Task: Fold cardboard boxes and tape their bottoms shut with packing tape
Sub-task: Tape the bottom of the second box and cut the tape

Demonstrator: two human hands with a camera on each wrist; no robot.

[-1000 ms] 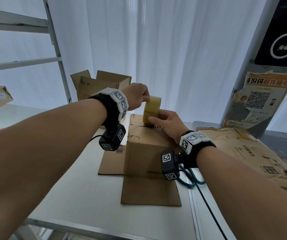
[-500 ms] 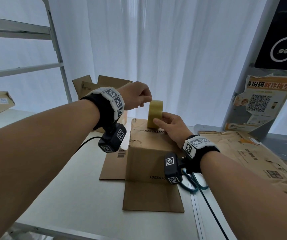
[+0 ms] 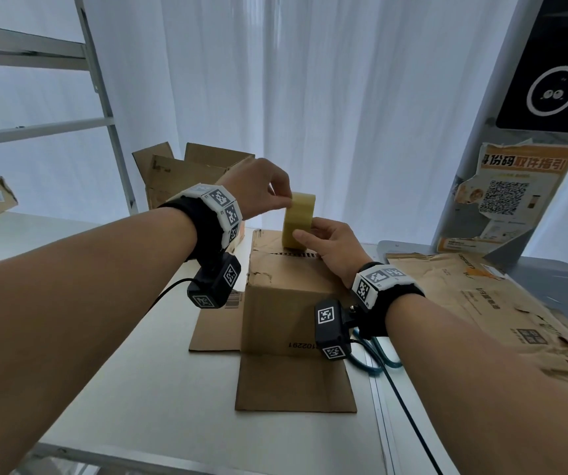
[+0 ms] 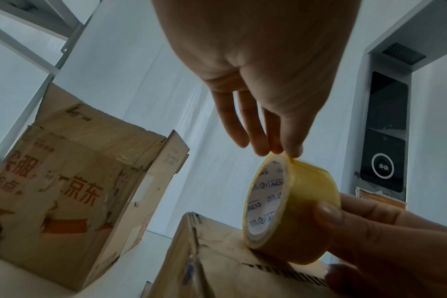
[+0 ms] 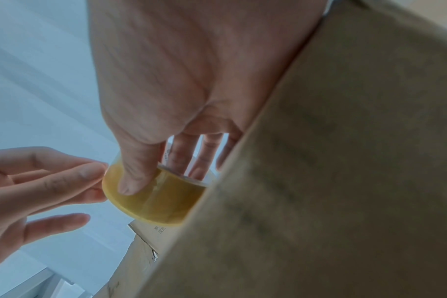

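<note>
Tape roll (image 3: 299,219) on box (image 3: 286,289), right hand (image 3: 335,246) gripping, left hand (image 3: 262,186) pinching its edge

Head view looks forward and down across the white table (image 3: 132,389). Both wrist views sit close, facing upward along the fingers. All three share the yellow tape roll (image 3: 299,219).

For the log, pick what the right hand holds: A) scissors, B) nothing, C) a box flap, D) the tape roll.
D: the right hand grips the tape roll, thumb on its outer face, over the box.
</note>
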